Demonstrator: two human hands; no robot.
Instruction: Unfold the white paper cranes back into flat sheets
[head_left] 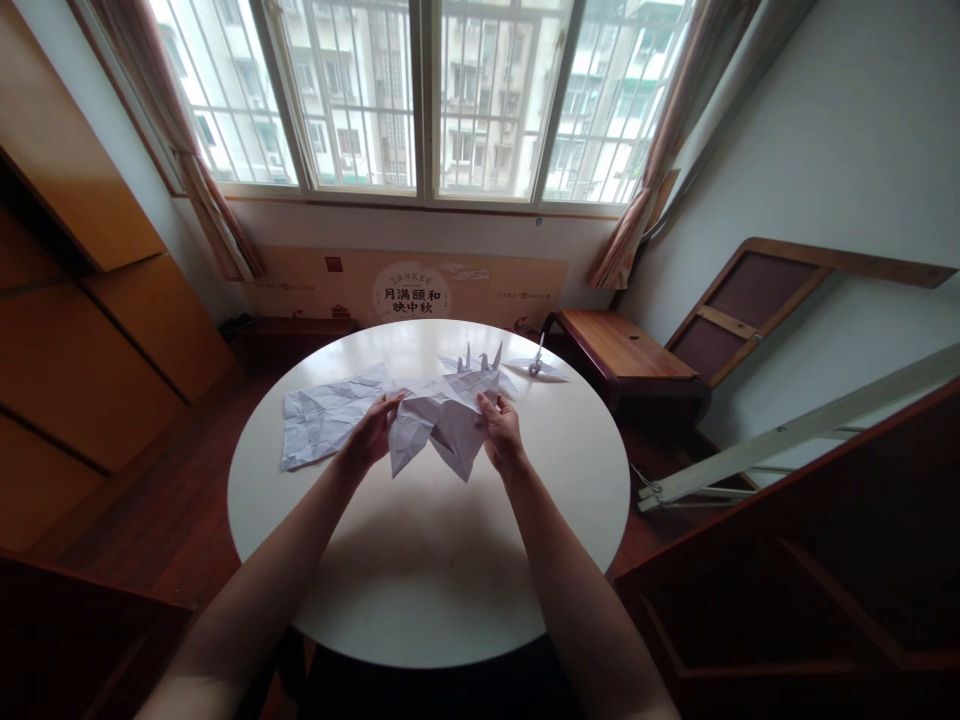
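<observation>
Over the middle of a round white table, both my hands hold a creased, partly folded sheet of white paper. My left hand pinches its left edge. My right hand grips its right edge, fingers closed on the paper. The sheet hangs just above the tabletop, with pointed flaps hanging down.
A crumpled flat white sheet lies left of my hands. Folded paper cranes stand behind the held sheet, another small one at the far right. A wooden bench stands right of the table, wooden cabinets left, barred window beyond.
</observation>
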